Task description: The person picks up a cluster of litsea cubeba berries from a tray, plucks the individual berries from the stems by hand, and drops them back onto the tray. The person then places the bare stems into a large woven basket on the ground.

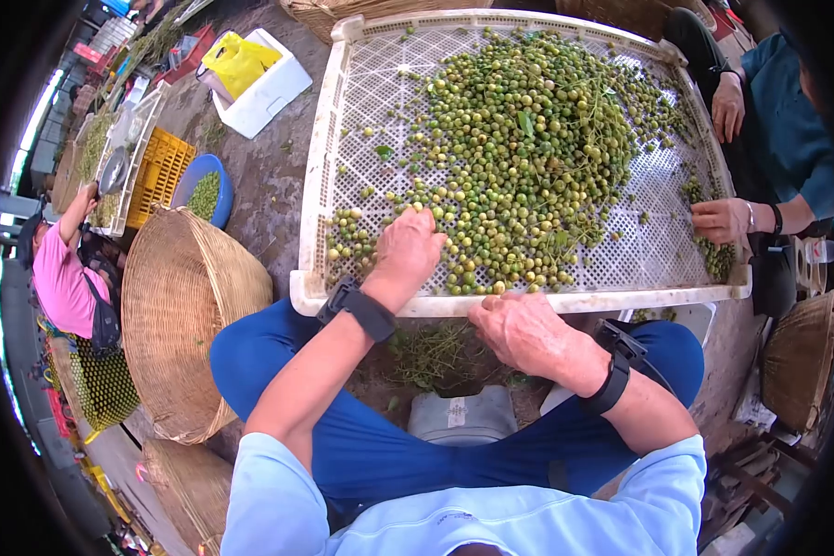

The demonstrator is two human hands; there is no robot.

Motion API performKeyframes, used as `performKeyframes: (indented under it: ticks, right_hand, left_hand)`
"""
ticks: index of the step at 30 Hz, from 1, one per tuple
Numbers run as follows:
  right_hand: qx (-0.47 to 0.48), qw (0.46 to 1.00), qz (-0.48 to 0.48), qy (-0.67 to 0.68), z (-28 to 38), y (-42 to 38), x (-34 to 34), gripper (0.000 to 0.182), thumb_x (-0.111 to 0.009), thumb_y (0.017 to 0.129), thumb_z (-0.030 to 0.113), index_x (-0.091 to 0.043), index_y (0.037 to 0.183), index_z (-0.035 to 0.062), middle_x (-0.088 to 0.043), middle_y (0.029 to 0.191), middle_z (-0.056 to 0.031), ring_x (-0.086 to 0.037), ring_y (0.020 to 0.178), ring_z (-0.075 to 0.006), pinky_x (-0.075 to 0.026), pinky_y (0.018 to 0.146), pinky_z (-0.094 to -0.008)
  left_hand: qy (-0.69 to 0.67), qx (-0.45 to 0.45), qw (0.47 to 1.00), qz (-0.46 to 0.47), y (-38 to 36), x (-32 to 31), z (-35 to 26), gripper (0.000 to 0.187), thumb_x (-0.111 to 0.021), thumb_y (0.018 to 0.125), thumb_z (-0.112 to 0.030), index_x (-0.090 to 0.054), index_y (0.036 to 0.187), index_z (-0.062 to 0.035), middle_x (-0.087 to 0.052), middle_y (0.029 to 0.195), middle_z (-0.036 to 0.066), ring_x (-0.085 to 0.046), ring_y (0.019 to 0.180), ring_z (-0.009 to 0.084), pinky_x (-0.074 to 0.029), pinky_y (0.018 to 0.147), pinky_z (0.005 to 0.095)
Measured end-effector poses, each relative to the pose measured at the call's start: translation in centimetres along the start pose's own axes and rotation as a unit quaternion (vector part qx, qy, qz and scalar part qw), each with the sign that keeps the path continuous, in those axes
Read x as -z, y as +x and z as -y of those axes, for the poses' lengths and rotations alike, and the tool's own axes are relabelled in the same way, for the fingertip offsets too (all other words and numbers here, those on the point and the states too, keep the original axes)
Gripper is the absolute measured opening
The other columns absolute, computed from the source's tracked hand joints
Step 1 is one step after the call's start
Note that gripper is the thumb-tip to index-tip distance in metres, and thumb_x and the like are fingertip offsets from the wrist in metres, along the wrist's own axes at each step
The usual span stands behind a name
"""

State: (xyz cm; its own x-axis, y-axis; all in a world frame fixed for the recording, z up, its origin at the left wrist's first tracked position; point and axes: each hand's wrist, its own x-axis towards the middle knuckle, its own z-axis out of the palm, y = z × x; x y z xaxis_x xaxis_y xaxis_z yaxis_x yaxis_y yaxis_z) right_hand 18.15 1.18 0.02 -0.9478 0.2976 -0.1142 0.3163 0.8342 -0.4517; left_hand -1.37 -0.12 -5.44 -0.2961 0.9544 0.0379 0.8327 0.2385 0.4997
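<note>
A large white mesh tray (312, 204) lies across my knees, heaped with small round green and yellowish fruits (528, 120), some on stems. Over its near left part is my left hand (408, 250), fingers curled down among the fruits; what they hold, if anything, is hidden. My right hand (519, 334) is closed at the tray's near rim, its fingertips beside a yellowish fruit (499, 287). Black bands are on both my wrists. Stems and leaves (428, 357) lie on the ground between my legs.
A co-worker's hand (721, 221) touches fruits at the tray's right edge. Left stand a tall wicker basket (171, 315), a blue basin (215, 165) of green fruits, a yellow crate (160, 176) and a white foam box (283, 83). A person in pink (63, 283) is at far left.
</note>
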Motion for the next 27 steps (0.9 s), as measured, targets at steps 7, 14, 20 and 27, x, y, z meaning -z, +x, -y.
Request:
performKeyframes:
  ticks: [7,14,20,27]
  right_hand:
    - [-0.121,0.979,-0.163,0.011,-3.5,1.7,0.5,0.002,-0.050,0.074,0.005,-0.049,0.074,0.0033,-0.053,0.071,-0.0126,-0.057,0.066,-0.0297,-0.047,0.056,-0.0410]
    - [-0.052,0.987,-0.150,-0.020,-4.9,4.8,-1.5,0.010,-0.057,0.068,0.006,-0.053,0.077,0.0065,-0.048,0.080,-0.0094,-0.054,0.080,-0.0270,-0.046,0.061,-0.0383]
    - [-0.039,0.993,-0.108,-0.035,-5.4,5.3,-1.0,0.012,-0.056,0.067,0.005,-0.052,0.078,0.0063,-0.048,0.083,-0.0098,-0.055,0.078,-0.0274,-0.046,0.062,-0.0384]
    - [-0.028,0.987,-0.156,-0.020,-5.5,5.1,-1.2,0.014,-0.050,0.073,0.003,-0.042,0.085,0.0028,-0.048,0.078,-0.0121,-0.054,0.075,-0.0293,-0.044,0.060,-0.0392]
  left_hand:
    - [0.025,-0.023,0.999,0.009,0.2,-0.2,-0.6,0.007,-0.056,0.071,-0.010,-0.052,0.070,-0.0046,-0.051,0.073,0.015,-0.055,0.069,0.0346,-0.044,0.059,0.0434]
    - [-0.026,-0.095,0.991,-0.087,0.4,-0.2,0.5,0.007,-0.052,0.069,-0.005,-0.047,0.066,-0.0019,-0.047,0.070,0.013,-0.051,0.065,0.0320,-0.041,0.056,0.0425]
    - [-0.084,-0.033,0.992,-0.087,0.1,2.8,0.3,0.011,-0.051,0.072,-0.006,-0.042,0.065,-0.0036,-0.044,0.053,0.010,-0.046,0.047,0.0253,-0.036,0.047,0.0358]
    - [-0.190,0.010,0.979,-0.065,0.5,5.3,3.1,0.007,-0.051,0.079,-0.007,-0.050,0.073,-0.0046,-0.055,0.060,0.001,-0.048,0.049,0.0071,-0.039,0.046,0.0222]
